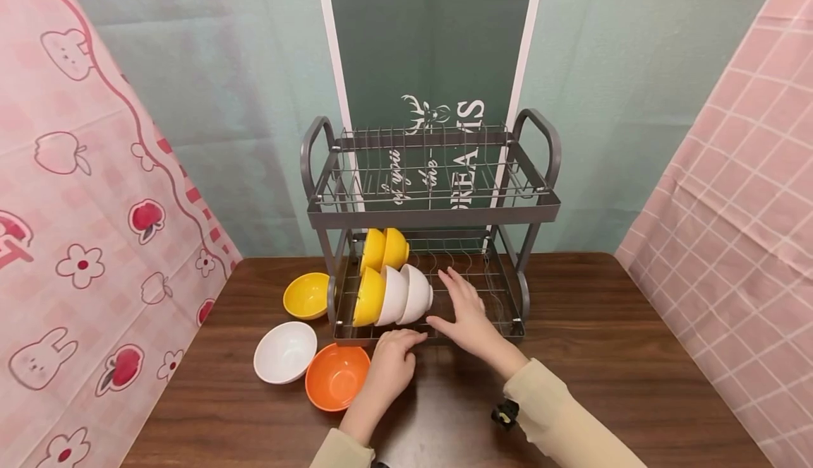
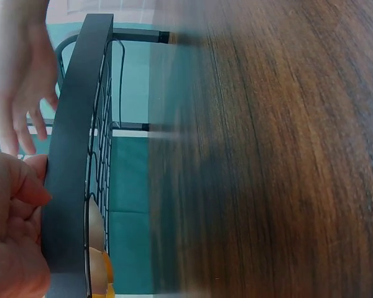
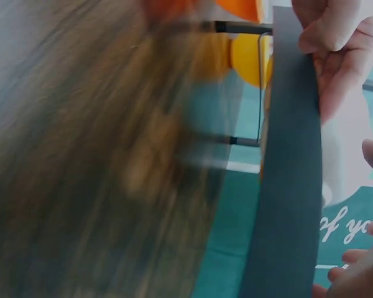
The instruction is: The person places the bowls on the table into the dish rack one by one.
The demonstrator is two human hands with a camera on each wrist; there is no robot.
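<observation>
A two-tier dark dish rack stands on the table. Its lower tier holds bowls on their sides: two white bowls in front, a yellow bowl left of them, two more yellow bowls behind. My right hand hovers over the lower tier, right of the white bowls, fingers spread and holding nothing. At the lower tier's front rim, my left hand has its fingers loosely bent; in the left wrist view they appear to touch the rim. Nothing is held in it.
Left of the rack, an orange bowl, a white bowl and a yellow bowl sit upright on the wooden table. Patterned cloths hang on both sides and behind. The upper tier has wire dividers and looped side handles.
</observation>
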